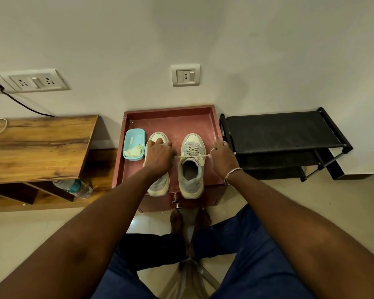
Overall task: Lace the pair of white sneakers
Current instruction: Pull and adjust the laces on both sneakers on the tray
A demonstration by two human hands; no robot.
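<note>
Right hand (223, 159) pinches cream shoelace (183, 157), taut across grey-white laced sneaker (191, 175); left hand (159, 156) seemingly pinches other end, hiding tongue of second white sneaker (158, 186) at 9 o'clock.

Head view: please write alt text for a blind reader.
The left hand and right hand pull a lace taut across one white sneaker on a red tray. A second sneaker and a blue box share the tray.

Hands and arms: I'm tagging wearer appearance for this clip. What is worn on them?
The left arm and right arm are bare, no sleeves or gloves in view. The left hand wears nothing; the right hand has a thin silver-coloured bangle at its wrist.
</note>
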